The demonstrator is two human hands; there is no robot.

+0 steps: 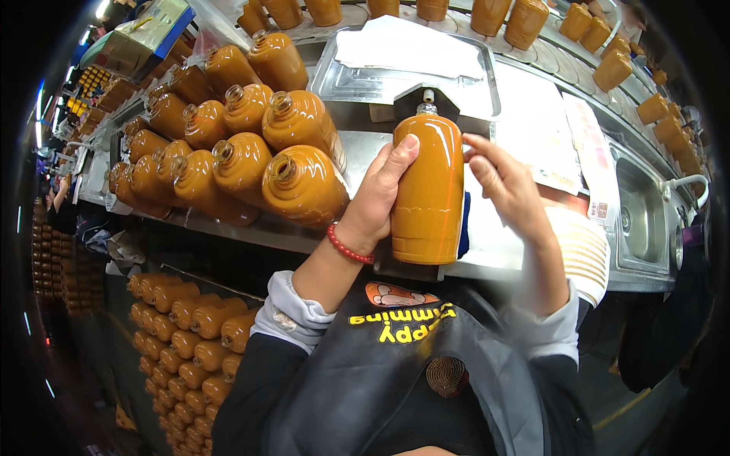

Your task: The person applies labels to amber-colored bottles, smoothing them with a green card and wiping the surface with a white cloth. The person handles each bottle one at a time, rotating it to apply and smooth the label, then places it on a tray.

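Observation:
An amber-brown coated glass bottle (429,188) lies before me, its clear neck pointing away towards a dark holder with a white tip (428,96). Around the bottle's left side my left hand (383,185) is closed, thumb on top; a red bead bracelet circles that wrist. My right hand (505,176) is raised just right of the bottle, fingers apart, its fingertips close to the bottle's shoulder; whether they touch it I cannot tell. A dark blue cloth (465,225) shows at the bottle's lower right edge.
Similar bottles (305,185) crowd the bench at left; more are stacked below (208,356). Behind the holder is a metal tray (491,85) with white sheets. A conveyor (456,20) carries bottles at the back. Stacked white bowls (582,251) and a sink (644,222) are at right.

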